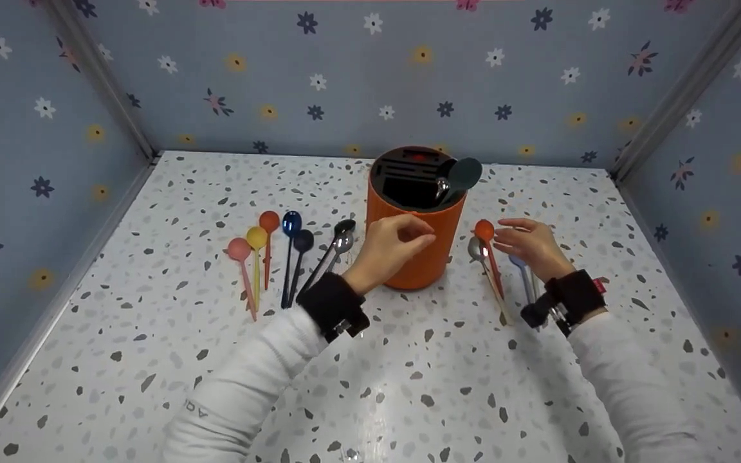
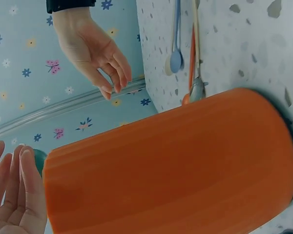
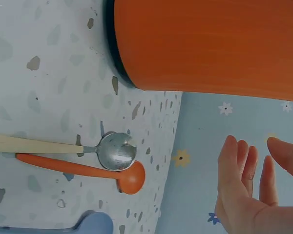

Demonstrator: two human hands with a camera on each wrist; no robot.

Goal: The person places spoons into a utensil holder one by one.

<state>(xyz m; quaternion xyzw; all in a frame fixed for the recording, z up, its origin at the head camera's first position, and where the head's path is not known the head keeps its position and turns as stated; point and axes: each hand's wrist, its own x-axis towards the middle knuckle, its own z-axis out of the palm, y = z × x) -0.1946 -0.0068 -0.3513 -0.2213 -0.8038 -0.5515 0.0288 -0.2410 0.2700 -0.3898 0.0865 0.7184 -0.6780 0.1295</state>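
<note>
Container (image 1: 442, 225) at centre of my head view | left hand (image 1: 391, 249) just beside it, right hand (image 1: 531, 247) near orange spoon (image 1: 484, 231); both loosely spread, holding nothing | slotted top (image 1: 409, 168) I see only there; right wrist shows orange side (image 3: 210, 46).

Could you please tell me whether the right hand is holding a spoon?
No, the right wrist view shows the right hand with thumb and fingers apart and nothing between them.

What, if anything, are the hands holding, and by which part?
Nothing: both are empty, left hand near the orange holder, right hand near an orange spoon.
</note>
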